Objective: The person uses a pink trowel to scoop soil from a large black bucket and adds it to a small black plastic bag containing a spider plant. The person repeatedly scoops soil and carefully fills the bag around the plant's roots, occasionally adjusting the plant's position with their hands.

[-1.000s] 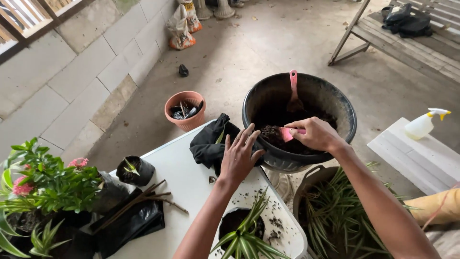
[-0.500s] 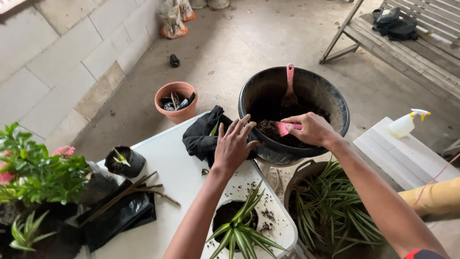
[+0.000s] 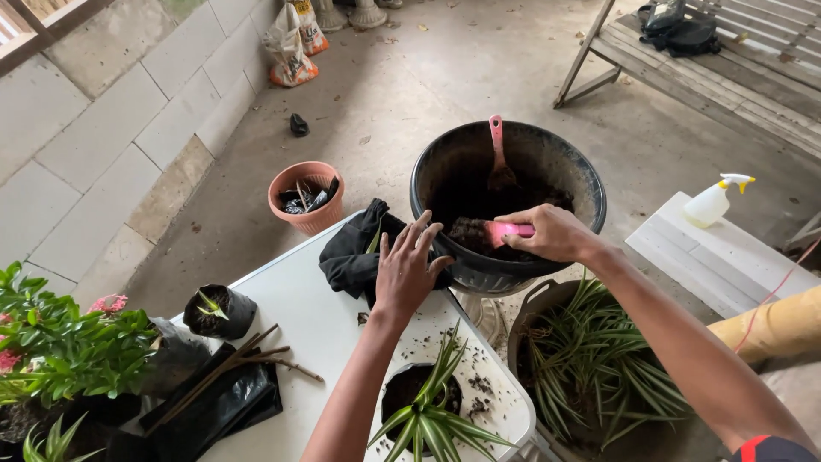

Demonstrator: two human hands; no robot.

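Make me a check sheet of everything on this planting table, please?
Surface: white table, soil crumbs scattered near its right end.
Job's things: pink scoop heaped with soil over the big black pot; striped plant in a small pot.
Clutter: black cloth, sticks, black bags.
Grippers: right hand holds the scoop; left hand open by the pot's rim.
Cables: nothing seen.
Surroundings: terracotta pot, spray bottle.

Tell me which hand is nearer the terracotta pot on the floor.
Left. The left hand rests on the black cloth just right of the terracotta pot; the right hand is farther right, over the black tub.
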